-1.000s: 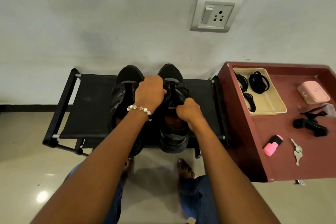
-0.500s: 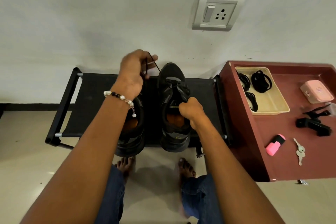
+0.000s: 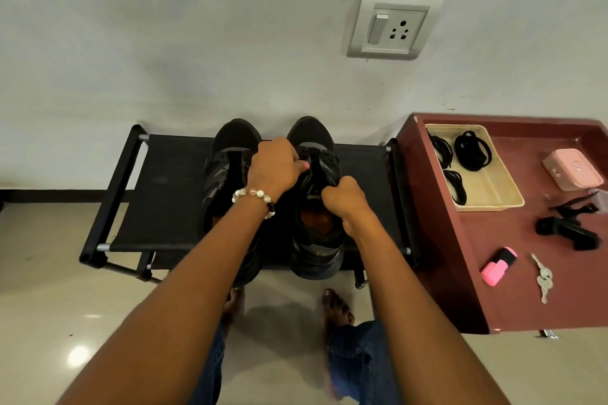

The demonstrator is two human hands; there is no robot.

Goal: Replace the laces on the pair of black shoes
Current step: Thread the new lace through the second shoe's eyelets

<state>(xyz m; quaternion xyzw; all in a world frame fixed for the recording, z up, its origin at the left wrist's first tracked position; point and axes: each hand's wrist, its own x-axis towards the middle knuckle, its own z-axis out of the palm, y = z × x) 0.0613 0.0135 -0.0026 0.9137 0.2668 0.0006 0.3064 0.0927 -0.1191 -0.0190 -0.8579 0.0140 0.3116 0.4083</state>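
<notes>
Partly hidden: left shoe (image 3: 227, 158) | lace grip under left hand (image 3: 274, 166) unclear

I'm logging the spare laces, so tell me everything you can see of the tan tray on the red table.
The tray is a shallow, tan, rectangular dish with a raised rim and rounded corners; it looks like plastic. It sits flat at the back left of the red table, near the wall. Three coiled bundles of black laces lie in it, two along its left side and a bigger one at the back; the rest of its floor is bare. Neither hand touches it.
</notes>
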